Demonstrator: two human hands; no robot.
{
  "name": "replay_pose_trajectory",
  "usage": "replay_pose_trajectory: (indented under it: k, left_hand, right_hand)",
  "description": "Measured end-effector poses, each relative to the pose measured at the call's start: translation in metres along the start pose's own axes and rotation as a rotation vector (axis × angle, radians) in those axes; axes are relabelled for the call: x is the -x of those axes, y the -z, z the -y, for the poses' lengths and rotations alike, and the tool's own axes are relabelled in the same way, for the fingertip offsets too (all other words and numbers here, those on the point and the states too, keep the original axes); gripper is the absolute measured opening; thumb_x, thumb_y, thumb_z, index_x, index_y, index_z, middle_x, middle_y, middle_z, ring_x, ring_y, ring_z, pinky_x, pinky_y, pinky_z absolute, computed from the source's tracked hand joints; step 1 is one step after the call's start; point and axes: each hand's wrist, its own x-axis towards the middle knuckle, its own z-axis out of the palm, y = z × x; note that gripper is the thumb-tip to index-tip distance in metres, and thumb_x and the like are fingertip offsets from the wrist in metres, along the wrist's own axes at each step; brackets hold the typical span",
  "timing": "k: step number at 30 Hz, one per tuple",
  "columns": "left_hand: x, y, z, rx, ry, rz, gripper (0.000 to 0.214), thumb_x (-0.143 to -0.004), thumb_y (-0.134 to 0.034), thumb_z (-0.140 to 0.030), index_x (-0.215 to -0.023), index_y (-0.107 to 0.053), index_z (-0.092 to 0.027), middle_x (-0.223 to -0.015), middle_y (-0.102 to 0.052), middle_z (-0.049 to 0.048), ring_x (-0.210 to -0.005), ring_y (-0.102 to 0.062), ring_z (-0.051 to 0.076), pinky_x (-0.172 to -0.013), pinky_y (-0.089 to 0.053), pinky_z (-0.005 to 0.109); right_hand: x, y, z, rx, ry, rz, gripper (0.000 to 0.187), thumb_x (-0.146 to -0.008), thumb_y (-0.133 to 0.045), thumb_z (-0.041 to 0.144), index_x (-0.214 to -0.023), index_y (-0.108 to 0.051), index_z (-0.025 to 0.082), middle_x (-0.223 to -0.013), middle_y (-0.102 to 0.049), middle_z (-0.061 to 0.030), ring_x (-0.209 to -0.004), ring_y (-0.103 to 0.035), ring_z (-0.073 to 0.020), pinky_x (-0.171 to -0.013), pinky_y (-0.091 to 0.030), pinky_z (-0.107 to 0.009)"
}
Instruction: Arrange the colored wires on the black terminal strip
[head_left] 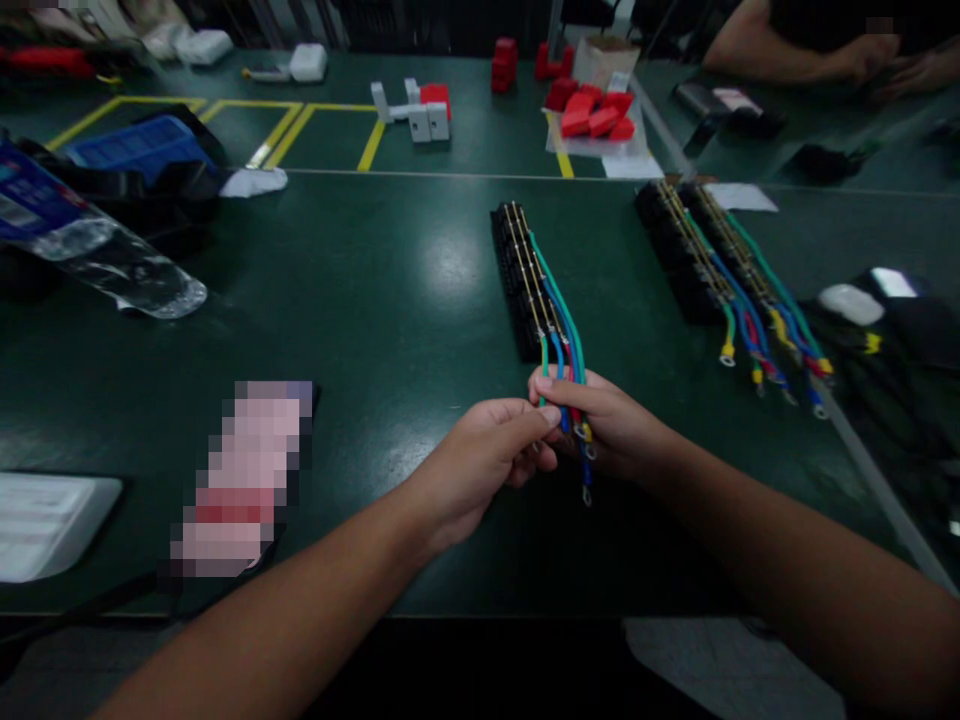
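A black terminal strip (516, 275) lies on the dark green table (375, 330), with green, blue, red and yellow wires (559, 320) running from it toward me. My right hand (607, 420) is closed around the bundle of wire ends, whose ring lugs hang below the fingers. My left hand (487, 455) pinches one of those wires at thumb and forefinger, right against the right hand.
A second wired terminal strip (686, 255) lies to the right. Red plastic parts (596, 110) and white blocks (420, 110) sit at the back. A plastic bottle (112, 265) and blue-black bag (142, 160) are at left. Another person's arms (817, 50) rest at top right.
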Motion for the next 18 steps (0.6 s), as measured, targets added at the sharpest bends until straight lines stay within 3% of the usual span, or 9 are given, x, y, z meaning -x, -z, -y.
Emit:
replay_pose_trajectory:
  k: [18]
  left_hand:
    - [0.0007,-0.0007,-0.0008,-0.002,0.010,-0.011,0.023,-0.086,-0.060,-0.037,-0.080,-0.059,-0.014,-0.065,-0.056,-0.0016,-0.052,-0.042,0.004,-0.047,-0.027,0.016]
  right_hand:
    - [0.0003,-0.0023,0.0010,0.020,-0.008,-0.023,0.024,-0.072,-0.076,0.030,-0.071,-0.058,0.014,-0.052,-0.055,0.0038,-0.043,-0.051,-0.0068,-0.041,-0.041,-0.016]
